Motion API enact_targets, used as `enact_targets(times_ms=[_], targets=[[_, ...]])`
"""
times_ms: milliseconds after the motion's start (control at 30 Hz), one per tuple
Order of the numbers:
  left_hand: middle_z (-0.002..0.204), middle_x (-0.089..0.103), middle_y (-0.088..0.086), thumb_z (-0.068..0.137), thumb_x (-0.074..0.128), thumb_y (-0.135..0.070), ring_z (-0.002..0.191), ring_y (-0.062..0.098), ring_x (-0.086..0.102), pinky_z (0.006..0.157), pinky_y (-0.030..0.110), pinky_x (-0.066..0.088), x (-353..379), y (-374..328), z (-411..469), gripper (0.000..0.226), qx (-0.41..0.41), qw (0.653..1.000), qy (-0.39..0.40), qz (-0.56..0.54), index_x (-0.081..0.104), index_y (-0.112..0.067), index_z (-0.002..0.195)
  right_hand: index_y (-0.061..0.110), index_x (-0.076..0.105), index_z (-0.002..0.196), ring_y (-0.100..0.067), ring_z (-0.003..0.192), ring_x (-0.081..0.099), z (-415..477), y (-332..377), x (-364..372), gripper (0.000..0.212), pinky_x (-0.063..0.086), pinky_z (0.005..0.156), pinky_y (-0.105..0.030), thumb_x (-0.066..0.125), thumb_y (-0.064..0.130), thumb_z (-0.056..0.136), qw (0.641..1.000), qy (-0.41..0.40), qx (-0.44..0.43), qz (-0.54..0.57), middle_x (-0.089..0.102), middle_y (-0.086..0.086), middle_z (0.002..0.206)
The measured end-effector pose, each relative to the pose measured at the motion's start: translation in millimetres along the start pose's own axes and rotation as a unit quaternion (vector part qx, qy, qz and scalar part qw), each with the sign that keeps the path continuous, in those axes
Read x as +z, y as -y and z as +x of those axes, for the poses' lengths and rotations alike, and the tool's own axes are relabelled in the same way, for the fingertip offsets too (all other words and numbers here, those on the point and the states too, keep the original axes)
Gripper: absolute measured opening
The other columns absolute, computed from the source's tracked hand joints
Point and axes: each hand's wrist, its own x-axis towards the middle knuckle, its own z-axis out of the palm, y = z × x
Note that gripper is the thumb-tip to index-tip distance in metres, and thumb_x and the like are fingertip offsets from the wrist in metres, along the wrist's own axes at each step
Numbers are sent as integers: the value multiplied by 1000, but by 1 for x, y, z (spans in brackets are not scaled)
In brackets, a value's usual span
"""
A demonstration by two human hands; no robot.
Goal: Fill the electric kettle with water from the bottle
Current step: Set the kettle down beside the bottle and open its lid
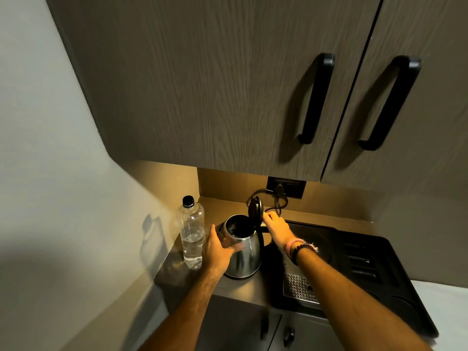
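Steel kettle (pixel 243 252) braced on the table (pixel 255 287) by the left hand (pixel 219 252), its palm cupping the wall; the right hand (pixel 277 228), fingers curled, props the raised lid (pixel 255 209). Capped bottle (pixel 192 233) stands just left of the left hand: uncap first, keep the lid fully back, pour slowly.

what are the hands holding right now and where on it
The left hand grips the steel kettle by its body; the right hand is at the handle top, by the raised lid.

Overhead cabinets (pixel 228 84), black coffee machine (pixel 354 269)
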Motion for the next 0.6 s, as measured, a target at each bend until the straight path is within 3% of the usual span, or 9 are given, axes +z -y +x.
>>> enact_targets(times_ms=[67, 100, 167, 233, 300, 400, 467, 600], targets=[[149, 45, 13, 73, 85, -35, 136, 32, 43, 107, 45, 41, -6, -5, -13, 99, 23, 995, -50, 88, 30, -10, 152, 21, 43, 157, -42, 152, 34, 1, -4, -2, 53, 26, 127, -52, 43, 42, 109, 999, -40, -2, -11, 39, -17, 165], [140, 55, 12, 80, 78, -37, 125, 30, 53, 94, 41, 49, -12, -6, -20, 76, 61, 985, -98, 132, 44, -13, 144, 23, 35, 162, -43, 158, 23, 3, -6, -4, 59, 19, 130, -56, 42, 47, 108, 998, -45, 1, -40, 29, -18, 171], [110, 69, 7, 92, 65, -34, 94, 22, 63, 68, 26, 46, -28, -10, -33, 31, 177, 946, -212, 168, 65, -16, 117, 27, 10, 168, -45, 162, -6, 4, -9, -7, 75, 0, 131, -63, 34, 60, 105, 988, -25, 24, -149, 3, -23, 176], [96, 69, 8, 95, 59, -24, 84, 22, 63, 64, 22, 43, -48, -14, -36, 17, 272, 895, -317, 158, 68, -12, 104, 30, -10, 167, -45, 159, -24, 3, -10, -7, 81, -10, 127, -66, 26, 65, 104, 977, -17, 40, -209, -16, -25, 173], [106, 67, 12, 96, 60, -19, 94, 25, 62, 71, 27, 47, -71, -22, -26, 19, 291, 871, -367, 150, 66, -9, 111, 29, -17, 165, -46, 156, -30, 1, -8, -4, 79, -12, 126, -70, 24, 61, 105, 972, -12, 41, -232, -23, -27, 171], [135, 56, 13, 97, 58, -29, 119, 28, 55, 90, 39, 50, -97, -38, -3, 45, 213, 927, -276, 138, 50, -11, 138, 29, -17, 165, -46, 156, -31, -2, -6, -2, 75, -14, 124, -71, 22, 56, 107, 973, 0, 43, -228, -24, -26, 171], [142, 52, 12, 98, 55, -33, 126, 30, 52, 99, 44, 47, -107, -45, 12, 56, 190, 953, -192, 137, 39, -11, 147, 30, -16, 165, -45, 156, -31, -4, -5, -3, 74, -15, 124, -71, 21, 56, 107, 973, 6, 47, -226, -23, -25, 172], [135, 59, 15, 100, 53, -26, 121, 30, 56, 100, 41, 45, -119, -52, 35, 43, 202, 949, -129, 207, 52, -7, 139, 30, -15, 165, -45, 156, -31, -6, -2, -8, 77, -14, 125, -70, 23, 61, 106, 970, 13, 46, -239, -23, -25, 172]])
